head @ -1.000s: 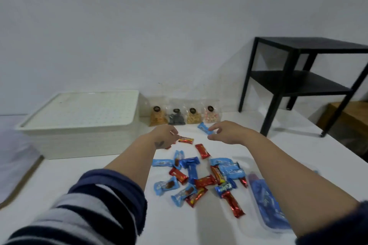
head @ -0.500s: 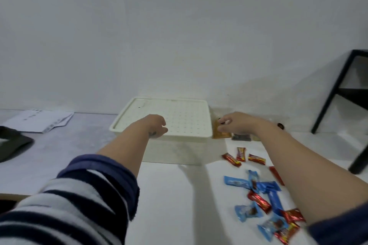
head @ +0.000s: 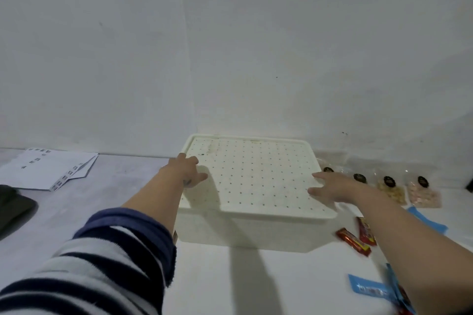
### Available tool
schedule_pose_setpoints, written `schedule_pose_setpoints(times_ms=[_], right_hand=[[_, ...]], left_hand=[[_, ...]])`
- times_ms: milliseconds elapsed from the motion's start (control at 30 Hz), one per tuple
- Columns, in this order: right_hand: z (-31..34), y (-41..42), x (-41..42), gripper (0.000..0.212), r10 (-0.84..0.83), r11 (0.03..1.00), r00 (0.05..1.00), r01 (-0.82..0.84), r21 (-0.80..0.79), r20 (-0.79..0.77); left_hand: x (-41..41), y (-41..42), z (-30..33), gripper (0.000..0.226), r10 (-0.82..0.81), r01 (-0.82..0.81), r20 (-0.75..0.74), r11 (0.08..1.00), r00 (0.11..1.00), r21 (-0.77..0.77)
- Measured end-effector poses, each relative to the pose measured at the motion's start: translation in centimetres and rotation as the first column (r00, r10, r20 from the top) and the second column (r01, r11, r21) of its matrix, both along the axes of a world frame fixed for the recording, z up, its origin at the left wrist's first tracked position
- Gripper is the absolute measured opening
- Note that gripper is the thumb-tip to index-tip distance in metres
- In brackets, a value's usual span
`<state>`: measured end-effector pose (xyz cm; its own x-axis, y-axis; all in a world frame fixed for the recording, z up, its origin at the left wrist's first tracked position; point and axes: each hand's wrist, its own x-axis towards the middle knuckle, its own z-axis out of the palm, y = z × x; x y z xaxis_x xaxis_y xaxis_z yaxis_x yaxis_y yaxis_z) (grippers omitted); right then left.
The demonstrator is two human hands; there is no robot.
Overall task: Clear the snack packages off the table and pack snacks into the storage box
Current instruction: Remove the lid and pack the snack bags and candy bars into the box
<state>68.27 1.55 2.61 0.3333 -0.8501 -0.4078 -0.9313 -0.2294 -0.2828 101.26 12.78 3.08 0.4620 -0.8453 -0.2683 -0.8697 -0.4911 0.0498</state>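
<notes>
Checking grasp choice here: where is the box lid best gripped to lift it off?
By its two short side edges, one hand each. The lid lies flat and wide on the box; its rim overhangs, and the left hand and right hand already flank it.

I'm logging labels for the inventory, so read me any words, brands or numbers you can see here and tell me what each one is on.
None can be read.
Sheets of paper: dark printed marks, too small.
Blue snack wrapper: pale lettering, blurred.
Red snack bars: yellow print, blurred.
Clear snack bags: round dark labels, too small.
Storage box lid: only a grid of dots, no text.
</notes>
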Motion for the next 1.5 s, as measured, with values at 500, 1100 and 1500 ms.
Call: schedule_pose_setpoints(times_ms=[500, 1100, 1500], right_hand=[[-2.3, -6.7, 5.5, 0.097, -0.145, 0.984, 0.989, 0.140, -0.113, -0.038], [4.4, 7.8, -0.1, 0.099, -0.217, 0.916, 0.975, 0.223, -0.334, 0.054], [-2.5, 23.3, -3.1, 0.095, -0.173, 0.971, 0.982, 0.184, -0.155, 0.083]], left_hand=[[3.3, -6.4, -2.7, 0.084, 0.163, -0.202, -0.243, 0.969, 0.956, -0.146], [-3.2, 8.6, 2.4, 0.085, 0.080, -0.209, -0.257, 0.824, 0.963, -0.527], [-6.9, 25.0, -5.1, 0.095, 0.191, -0.322, -0.324, 0.848, 0.926, -0.420]])
